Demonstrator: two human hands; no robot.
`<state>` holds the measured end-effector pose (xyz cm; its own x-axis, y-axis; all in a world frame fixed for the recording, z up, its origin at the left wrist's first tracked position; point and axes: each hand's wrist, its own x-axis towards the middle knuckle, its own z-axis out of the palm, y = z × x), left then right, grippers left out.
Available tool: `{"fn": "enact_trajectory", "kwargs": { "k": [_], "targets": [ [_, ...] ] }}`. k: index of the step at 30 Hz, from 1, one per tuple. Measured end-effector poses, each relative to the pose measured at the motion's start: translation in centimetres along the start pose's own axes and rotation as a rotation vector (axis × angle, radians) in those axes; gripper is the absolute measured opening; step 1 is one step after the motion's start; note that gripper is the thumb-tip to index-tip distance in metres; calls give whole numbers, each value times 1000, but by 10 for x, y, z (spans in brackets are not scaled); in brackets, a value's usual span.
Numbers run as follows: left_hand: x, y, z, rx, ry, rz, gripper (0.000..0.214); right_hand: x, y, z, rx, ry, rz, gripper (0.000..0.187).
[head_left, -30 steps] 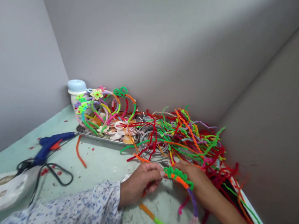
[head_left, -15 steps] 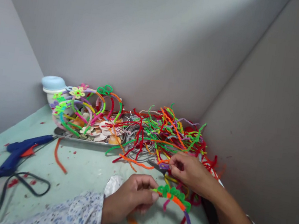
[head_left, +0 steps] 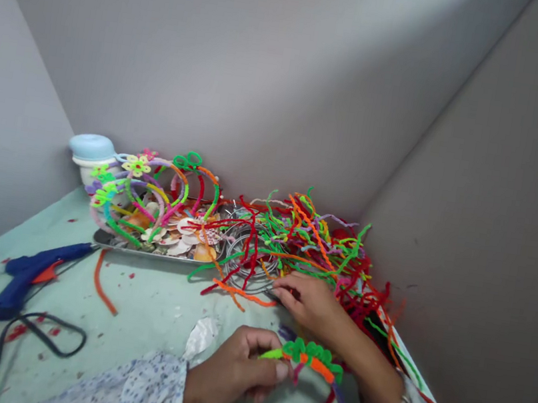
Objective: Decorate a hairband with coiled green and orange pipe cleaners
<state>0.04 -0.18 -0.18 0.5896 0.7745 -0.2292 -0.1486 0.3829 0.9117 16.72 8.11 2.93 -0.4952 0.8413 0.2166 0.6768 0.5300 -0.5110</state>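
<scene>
My left hand [head_left: 243, 373] is closed on a headband [head_left: 322, 370] wrapped in coloured pipe cleaners: lime, orange, purple, pink and red, with a row of green loops along its top. A short pink end sticks out below the loops. My right hand [head_left: 307, 301] is at the near edge of a tangled heap of pipe cleaners [head_left: 314, 235], beside coiled silver wire [head_left: 245, 258]. Its thumb and fingers come together at the tips; what lies between them is too hidden to make out. Under that hand a dark purple object [head_left: 286, 332] shows in part.
On the left lies a blue glue gun [head_left: 22, 276] with a black cord. A metal tray [head_left: 160, 254] of shells and discs stands at the back, with finished headbands [head_left: 138, 199] on it. Behind is a cup with a blue lid [head_left: 92, 148]. Crumpled white plastic [head_left: 201, 337] lies near my left hand.
My right hand has moved left and slightly down along the heap's front edge, with its forearm swung inward. The left hand keeps hold of the headband, almost in place.
</scene>
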Motion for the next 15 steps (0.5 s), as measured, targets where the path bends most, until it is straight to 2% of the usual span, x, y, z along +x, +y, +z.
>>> {"fn": "enact_trajectory", "kwargs": {
  "k": [4, 7, 11, 15],
  "targets": [
    [1, 1, -3, 17, -6, 12, 23, 27, -11, 21, 39, -16, 113, 27],
    [1, 3, -4, 18, -8, 9, 22, 39, -13, 35, 25, -2, 163, 22],
    [2, 5, -4, -5, -10, 9, 23, 42, -12, 42, 66, 49, 201, 17],
    [2, 3, -5, -7, -9, 7, 25, 38, -6, 41, 202, 79, 252, 17]
  ]
}}
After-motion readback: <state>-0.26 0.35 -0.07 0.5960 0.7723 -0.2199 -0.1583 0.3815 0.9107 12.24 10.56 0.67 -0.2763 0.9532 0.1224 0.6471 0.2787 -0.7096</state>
